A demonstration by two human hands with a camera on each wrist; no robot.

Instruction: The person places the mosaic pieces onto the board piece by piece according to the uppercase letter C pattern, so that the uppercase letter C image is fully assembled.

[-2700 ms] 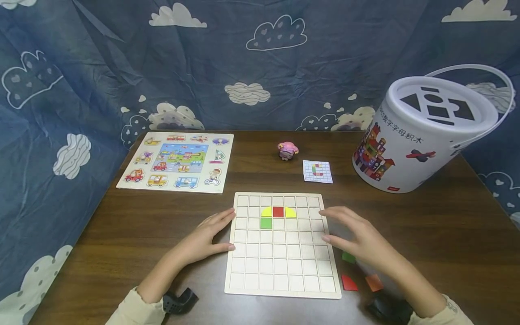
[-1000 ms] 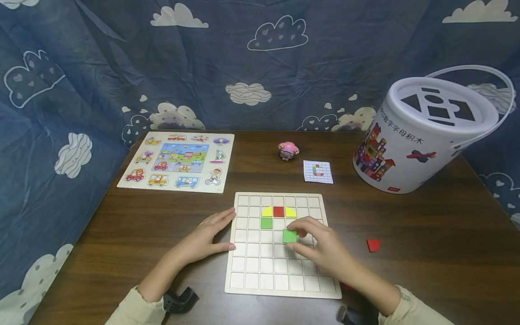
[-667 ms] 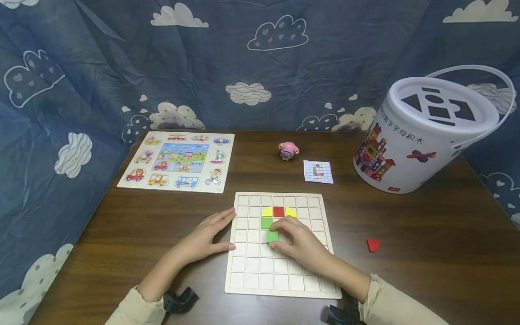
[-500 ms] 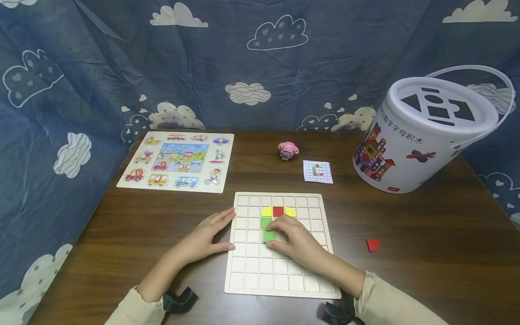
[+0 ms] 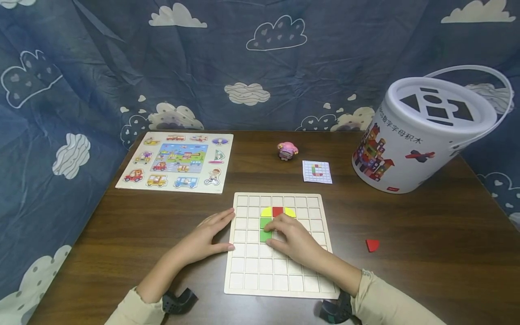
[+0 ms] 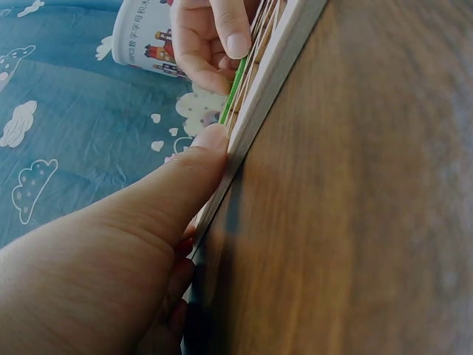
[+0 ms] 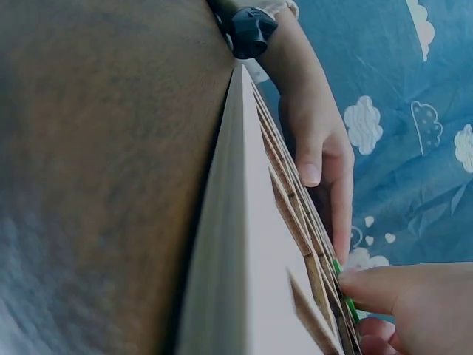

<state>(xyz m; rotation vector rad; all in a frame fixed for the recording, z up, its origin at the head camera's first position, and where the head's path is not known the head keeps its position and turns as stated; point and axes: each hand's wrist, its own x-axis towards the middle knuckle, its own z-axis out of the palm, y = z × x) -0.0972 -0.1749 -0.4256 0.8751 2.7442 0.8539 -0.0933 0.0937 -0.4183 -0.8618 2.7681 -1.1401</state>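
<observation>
A pale wooden grid board [image 5: 252,280] lies on the table. In its upper part sit a red square tile [image 5: 277,211], two yellow quarter-round tiles [image 5: 266,212] and a green square tile [image 5: 265,222]. Directly below that one, my right hand [image 5: 294,239] pinches another green square tile [image 5: 265,236] between thumb and fingertips, in line with the column. My left hand [image 5: 205,237] rests against the board's left edge, fingers extended; the left wrist view shows its thumb [image 6: 211,140] on the rim. The right hand covers several cells.
A red quarter-round piece [image 5: 372,245] lies right of the board. Behind are a small grid pattern card [image 5: 317,172], a pink toy figure [image 5: 287,151], a vehicle puzzle board [image 5: 174,162] and a white lidded bucket [image 5: 422,135]. My right forearm crosses the board's lower right corner.
My right hand has brought the second green tile from the table at the right, leftwards across the board, to below the first green tile. The left hand has stayed at the edge.
</observation>
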